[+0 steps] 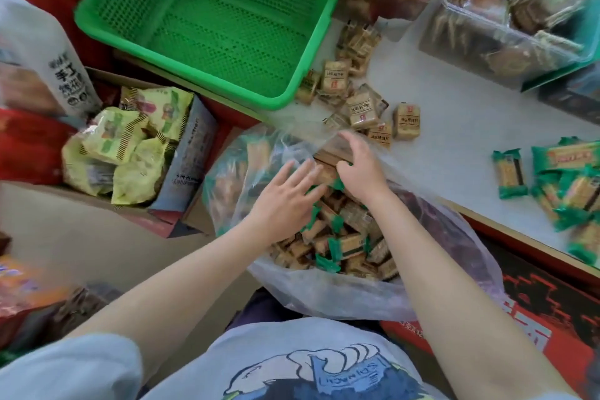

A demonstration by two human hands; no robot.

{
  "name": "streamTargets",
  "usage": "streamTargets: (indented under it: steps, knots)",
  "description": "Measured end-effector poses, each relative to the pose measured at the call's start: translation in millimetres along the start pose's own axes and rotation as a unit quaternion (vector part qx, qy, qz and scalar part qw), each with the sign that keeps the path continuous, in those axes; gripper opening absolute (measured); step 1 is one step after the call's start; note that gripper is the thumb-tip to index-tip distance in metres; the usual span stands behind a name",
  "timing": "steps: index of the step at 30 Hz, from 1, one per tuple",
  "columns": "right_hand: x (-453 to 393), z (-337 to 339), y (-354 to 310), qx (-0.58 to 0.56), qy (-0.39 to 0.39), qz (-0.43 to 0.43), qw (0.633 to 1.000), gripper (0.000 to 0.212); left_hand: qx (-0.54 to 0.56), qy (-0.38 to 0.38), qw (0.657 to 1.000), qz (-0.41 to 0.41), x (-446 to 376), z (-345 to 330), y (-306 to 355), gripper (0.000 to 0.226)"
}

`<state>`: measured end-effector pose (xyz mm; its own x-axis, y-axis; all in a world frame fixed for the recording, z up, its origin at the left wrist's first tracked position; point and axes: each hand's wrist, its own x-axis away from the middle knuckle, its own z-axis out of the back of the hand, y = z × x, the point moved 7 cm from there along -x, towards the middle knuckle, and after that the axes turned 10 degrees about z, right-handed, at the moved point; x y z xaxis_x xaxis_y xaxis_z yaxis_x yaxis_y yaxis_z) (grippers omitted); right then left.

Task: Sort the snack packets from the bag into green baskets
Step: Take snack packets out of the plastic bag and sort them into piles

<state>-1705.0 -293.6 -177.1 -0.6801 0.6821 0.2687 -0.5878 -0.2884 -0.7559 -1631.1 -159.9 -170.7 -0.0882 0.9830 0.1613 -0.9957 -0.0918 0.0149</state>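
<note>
A clear plastic bag sits in front of the person, its mouth wide, heaped with small snack packets: tan wrappers, many with bright green crimped ends. Both hands reach into it. The left hand lies flat over the pile, fingers spread and gripping nothing. The right hand hovers at the bag's far edge, fingers loosely open. Beyond, a green basket with perforated walls stands on the pale worktop, loose brown packets just beside it.
</note>
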Motion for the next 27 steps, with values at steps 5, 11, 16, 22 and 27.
streamTargets:
  steps: [5, 11, 16, 22, 27]
  knots:
    - [-5.6, 16.8, 13.8, 0.033, 0.007, 0.001, 0.999, 0.061, -0.035, -0.088, 0.975, 0.201, -12.1, -15.2, -86.7, 0.051]
    - [-15.8, 12.8, 29.9, 0.051, -0.011, -0.053, 0.997, 0.058, 0.084, -0.13, 0.941, 0.299, 10.7, -33.4, -136.4, 0.054]
    - [-9.4, 11.4, 16.9, 0.104, 0.058, -0.026, 0.993, 0.021, 0.141, -0.127, 0.932, 0.31, 4.8, -36.4, -122.2, 0.065]
    - [-4.7, -45.3, 35.3, 0.195, -0.043, -0.038, 0.979, 0.051, 0.196, -0.133, 0.912, 0.335, 13.8, -46.3, -112.9, 0.07]
    - [-2.6, -52.4, 24.5, 0.254, -0.075, -0.005, 0.964, 0.05, 0.217, -0.128, 0.905, 0.343, 18.4, -49.2, -112.4, 0.071]
